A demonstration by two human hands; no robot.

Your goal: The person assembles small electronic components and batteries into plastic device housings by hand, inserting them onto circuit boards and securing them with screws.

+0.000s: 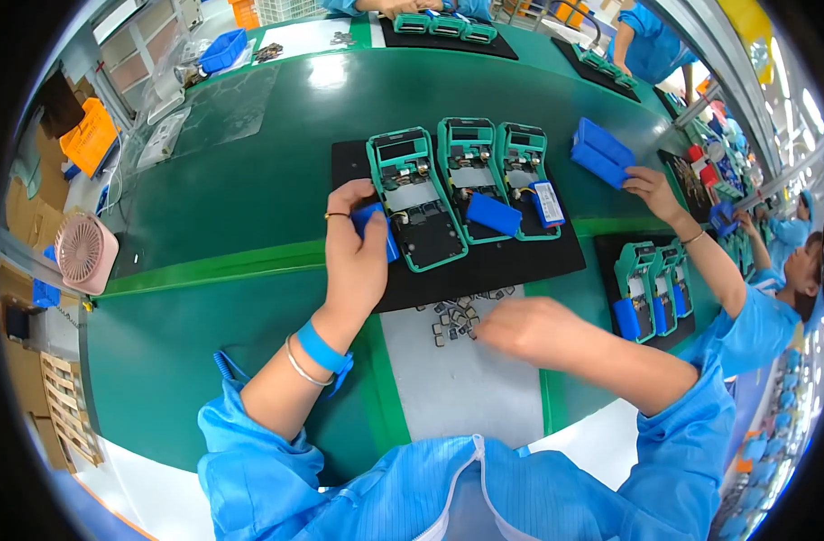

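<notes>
My left hand is closed around a blue battery pack, beside the leftmost of three green device housings on a black mat. That housing's lower bay shows bare black plastic. A second blue battery pack lies slanted across the middle housing. In the right housing sits a pack with a white label. My right hand is closed at the edge of a pile of small dark square pieces; its fingertips are mostly hidden, so what they pinch cannot be made out.
A grey strip runs toward me. At right, a co-worker's hand touches a blue bin; more housings stand on another mat. A pink fan is at left. Other people work across the green table.
</notes>
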